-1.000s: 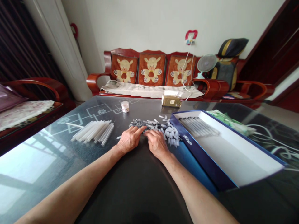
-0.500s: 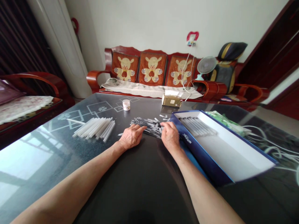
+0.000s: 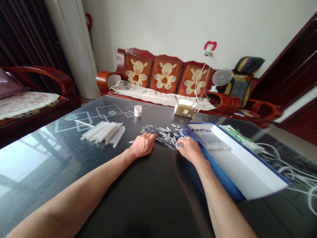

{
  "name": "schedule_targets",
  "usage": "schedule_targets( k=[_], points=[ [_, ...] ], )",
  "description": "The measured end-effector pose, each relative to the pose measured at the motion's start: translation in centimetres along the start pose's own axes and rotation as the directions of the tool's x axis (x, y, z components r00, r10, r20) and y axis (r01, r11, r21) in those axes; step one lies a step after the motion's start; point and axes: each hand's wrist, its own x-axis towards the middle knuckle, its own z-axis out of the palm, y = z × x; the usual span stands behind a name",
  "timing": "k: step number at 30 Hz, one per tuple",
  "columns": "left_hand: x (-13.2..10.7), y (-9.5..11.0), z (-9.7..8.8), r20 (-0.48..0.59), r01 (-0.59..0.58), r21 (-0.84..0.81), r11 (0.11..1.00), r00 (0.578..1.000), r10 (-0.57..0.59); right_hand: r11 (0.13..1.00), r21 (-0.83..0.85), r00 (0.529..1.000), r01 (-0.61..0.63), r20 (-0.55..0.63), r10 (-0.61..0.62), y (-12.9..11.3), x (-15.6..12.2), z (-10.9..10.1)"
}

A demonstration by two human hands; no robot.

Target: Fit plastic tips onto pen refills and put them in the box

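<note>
My left hand (image 3: 143,145) lies flat on the dark glass table (image 3: 61,155), fingers stretched out onto the near edge of a heap of thin grey refills and small caps (image 3: 163,135). My right hand (image 3: 189,149) rests at the heap's right end, against the near corner of a blue box with a white inside (image 3: 247,168). Its fingers curl down among the small caps; what they hold, if anything, is hidden. A row of finished pens (image 3: 210,138) lies in the far end of the box.
A bundle of white plastic tubes (image 3: 105,131) lies left of the heap. A small white jar (image 3: 137,110) and a tan carton (image 3: 183,110) stand further back. Green packets (image 3: 239,137) and white cables (image 3: 292,162) lie right of the box. A wooden sofa (image 3: 168,79) stands behind.
My right hand has slid right from the middle of the heap to the box's corner. The left hand has stayed on the heap's near edge. The view has shifted slightly.
</note>
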Motion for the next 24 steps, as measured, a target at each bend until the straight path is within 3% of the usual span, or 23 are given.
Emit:
schedule_targets(
  k=[7,11,13,15,18,24],
  points=[
    [0.1,-0.1,0.2,-0.028,0.019,-0.060,0.998,0.999,-0.021,0.998,-0.043,0.998,0.036,-0.046,-0.038,-0.1,-0.1,0.7],
    [0.1,-0.1,0.2,-0.039,0.004,-0.052,0.999,0.999,-0.006,0.984,0.146,0.954,0.105,-0.293,-0.059,-0.5,0.5,1.2],
    [0.1,0.0,0.1,-0.049,0.012,-0.040,0.999,0.999,-0.014,0.919,0.367,0.924,0.143,-0.382,0.009,-1.6,0.8,1.9],
    [0.1,0.0,0.1,-0.061,0.019,-0.039,0.999,0.998,-0.021,0.785,0.597,0.921,0.167,-0.378,0.091,-3.1,0.8,3.0],
    [0.0,-0.1,0.2,-0.074,-0.004,-0.075,0.997,0.997,-0.002,0.629,0.748,0.925,0.212,-0.361,0.117,-5.3,0.3,4.8],
    [0.0,-0.1,0.4,-0.053,-0.048,-0.127,0.991,0.998,0.042,0.626,0.729,0.919,0.277,-0.392,0.049,-6.2,-0.4,6.3]
  ],
)
